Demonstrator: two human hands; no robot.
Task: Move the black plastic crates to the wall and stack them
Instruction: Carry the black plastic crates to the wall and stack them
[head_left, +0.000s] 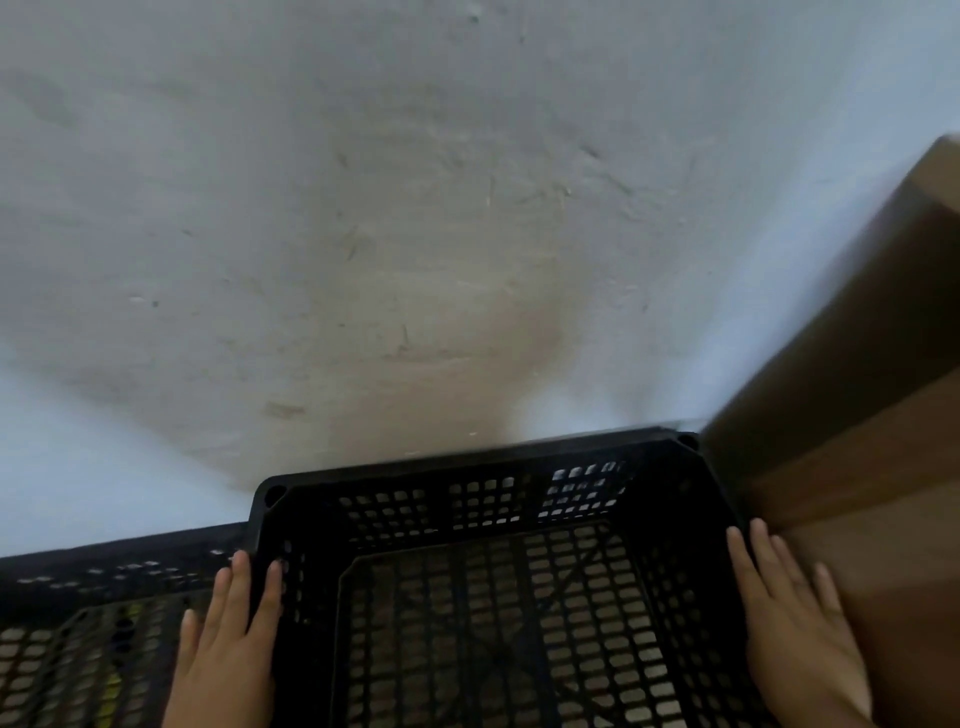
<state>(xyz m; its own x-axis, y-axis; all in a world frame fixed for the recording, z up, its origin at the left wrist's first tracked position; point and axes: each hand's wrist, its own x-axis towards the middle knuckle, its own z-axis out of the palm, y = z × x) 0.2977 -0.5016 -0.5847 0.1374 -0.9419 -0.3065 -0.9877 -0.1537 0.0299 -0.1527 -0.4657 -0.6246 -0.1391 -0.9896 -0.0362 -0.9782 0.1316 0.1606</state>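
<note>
A: Where are we with the crates?

B: We have one black crate (498, 587) between our hands, its far rim close against the pale wall (363, 208), so the carrying part for this one looks nearly over. Our left hand (228, 639) lies flat against its left side, fingers stretched and the thumb hooked over the rim. Our right hand (795, 629) presses flat on the right side, fingers straight. Neither hand is curled into a fist; both are spread and pressing the crate from outside.

A: Is it stacked yet?

B: We cannot tell. Through the mesh floor we see only brownish ground or something dim below, too blurred to say whether another crate sits under it.

A: How many crates do we count?

B: Two for certain. The one we hold, and a second crate (78, 639) just to its left, also by the wall and sitting lower in view, with something yellowish showing through its lattice. There is also one brown cardboard box (857, 415) on the right, just beside our right hand.

A: So what is left?

B: We judge this crate must still be settled, and any others out of view brought over and stacked.
</note>
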